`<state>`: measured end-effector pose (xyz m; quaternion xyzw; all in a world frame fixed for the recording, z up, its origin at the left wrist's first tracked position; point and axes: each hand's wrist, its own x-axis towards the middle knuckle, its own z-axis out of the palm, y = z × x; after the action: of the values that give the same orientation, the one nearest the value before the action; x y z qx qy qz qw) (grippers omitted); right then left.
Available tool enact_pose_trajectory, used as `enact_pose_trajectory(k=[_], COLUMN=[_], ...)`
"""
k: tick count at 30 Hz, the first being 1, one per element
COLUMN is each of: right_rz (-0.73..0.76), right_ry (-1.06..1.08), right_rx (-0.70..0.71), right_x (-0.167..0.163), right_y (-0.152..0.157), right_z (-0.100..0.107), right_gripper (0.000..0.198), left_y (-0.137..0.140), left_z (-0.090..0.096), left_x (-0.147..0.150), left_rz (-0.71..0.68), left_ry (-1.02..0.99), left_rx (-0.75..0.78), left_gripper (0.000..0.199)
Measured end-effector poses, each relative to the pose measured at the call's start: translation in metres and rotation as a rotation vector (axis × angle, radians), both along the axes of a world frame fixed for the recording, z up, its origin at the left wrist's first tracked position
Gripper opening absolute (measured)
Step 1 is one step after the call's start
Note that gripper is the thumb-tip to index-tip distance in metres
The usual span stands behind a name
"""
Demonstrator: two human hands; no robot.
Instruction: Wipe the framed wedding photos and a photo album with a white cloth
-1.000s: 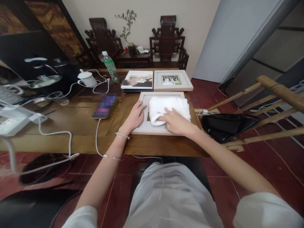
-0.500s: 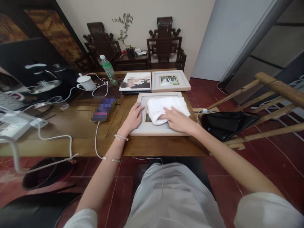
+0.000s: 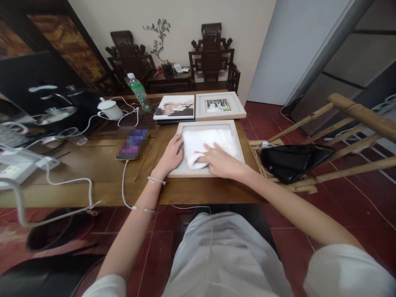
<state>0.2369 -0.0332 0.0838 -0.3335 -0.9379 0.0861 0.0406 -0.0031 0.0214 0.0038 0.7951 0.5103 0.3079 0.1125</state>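
Note:
A light wooden picture frame (image 3: 188, 175) lies flat near the table's front edge. My left hand (image 3: 170, 156) grips its left side, fingers over the rim. On the frame's face rests a folded white cloth (image 3: 210, 139), which hides the picture in the middle. My right hand (image 3: 221, 162) presses on the cloth's near part, with some fingers on top and one tucked into the fold. Just behind are a second frame with a small photo (image 3: 218, 105) and, to its left, a photo panel (image 3: 175, 106) lying on a dark flat thing.
On the wooden table (image 3: 95, 175), left of the frame, lie a charging phone (image 3: 133, 144) and its white cable. Further left stand a green-labelled bottle (image 3: 139, 91), a lidded white cup (image 3: 110, 109) and a power strip (image 3: 18, 167). A black bag (image 3: 293, 161) rests on a bamboo rack at right.
My right hand has slid the cloth leftward across the frame, so it now covers the picture. My left hand stays at the frame's left side. The view has shifted slightly.

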Motion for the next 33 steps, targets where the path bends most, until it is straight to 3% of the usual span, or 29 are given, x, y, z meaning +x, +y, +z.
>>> enact_pose_trajectory(k=[6, 11, 18, 24, 29, 33], right_rz=[0.154, 0.123, -0.142, -0.257, -0.128, 0.066], right_ry=[0.064, 0.114, 0.079, -0.01, 0.017, 0.056], right_rx=[-0.238, -0.297, -0.09, 0.059, 0.02, -0.051], right_x=[0.015, 0.038, 0.05, 0.008, -0.026, -0.024], right_y=[-0.02, -0.012, 0.035, 0.043, 0.025, 0.008], right_z=[0.025, 0.032, 0.006, -0.002, -0.007, -0.004], right_gripper=[0.07, 0.064, 0.069, 0.062, 0.067, 0.066], left_y=[-0.005, -0.005, -0.004, -0.004, -0.011, -0.015], left_z=[0.006, 0.005, 0.003, 0.004, 0.013, 0.019], left_x=[0.001, 0.0, 0.0, 0.002, 0.01, 0.014], left_rz=[-0.012, 0.011, 0.027, 0.035, 0.072, 0.101], left_ry=[-0.012, -0.004, 0.007, -0.036, -0.226, -0.311], left_rx=[-0.038, -0.04, -0.011, -0.022, 0.012, 0.042], left_gripper=[0.043, 0.045, 0.045, 0.048, 0.061, 0.069])
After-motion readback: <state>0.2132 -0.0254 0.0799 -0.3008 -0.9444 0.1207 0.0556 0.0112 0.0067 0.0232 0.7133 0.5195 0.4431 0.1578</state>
